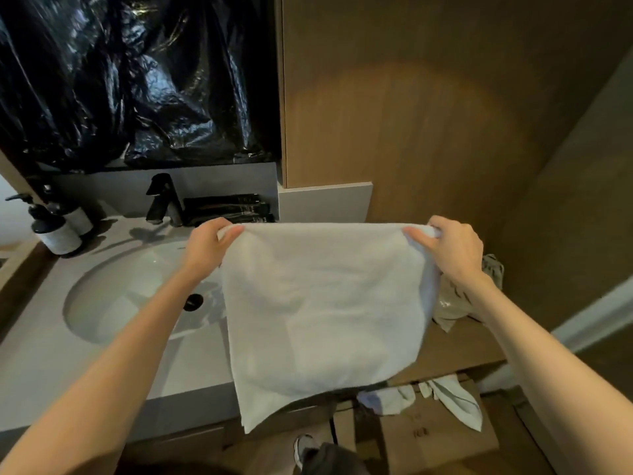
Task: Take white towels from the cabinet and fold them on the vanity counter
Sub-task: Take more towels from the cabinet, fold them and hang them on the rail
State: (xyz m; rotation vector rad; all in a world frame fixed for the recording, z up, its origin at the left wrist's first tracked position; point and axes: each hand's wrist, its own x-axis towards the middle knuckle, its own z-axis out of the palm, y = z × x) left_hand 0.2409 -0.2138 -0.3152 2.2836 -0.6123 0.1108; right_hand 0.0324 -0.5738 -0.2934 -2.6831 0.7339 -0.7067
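Observation:
A white towel (325,310) hangs spread out in the air in front of me, above the right part of the vanity counter (191,365). My left hand (209,246) pinches its top left corner. My right hand (452,248) pinches its top right corner. The towel's top edge is stretched level between both hands, and its lower end droops past the counter's front edge.
An oval sink (137,296) with a black faucet (164,200) lies left of the towel. Two pump bottles (58,231) stand at the far left. Black packets (229,209) sit behind the faucet. Crumpled cloth (455,303) lies on the wooden shelf (459,351) right; cardboard boxes (435,437) and rags below.

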